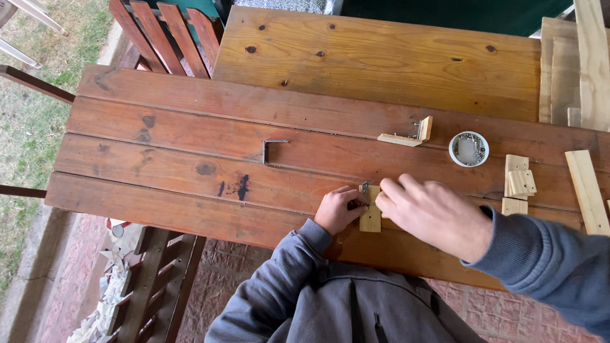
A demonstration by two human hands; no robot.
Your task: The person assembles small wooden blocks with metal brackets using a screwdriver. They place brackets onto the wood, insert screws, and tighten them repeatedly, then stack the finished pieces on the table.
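Note:
A small pale wooden block (371, 218) stands on the reddish plank table (190, 159) near its front edge. A little metal bracket (364, 187) sits at the block's top. My left hand (338, 209) presses against the block's left side, fingers curled around it. My right hand (432, 215) covers the block's right side, fingertips pinched at the bracket. I cannot see what lies under the right palm.
A bent metal bracket (273, 150) lies mid-table. Two pale blocks joined in an L (406, 136) and a round white lid with metal hardware (469, 149) sit farther back. More wood pieces (518, 183) and planks (588, 190) lie right. A lighter pine table (381, 57) adjoins behind.

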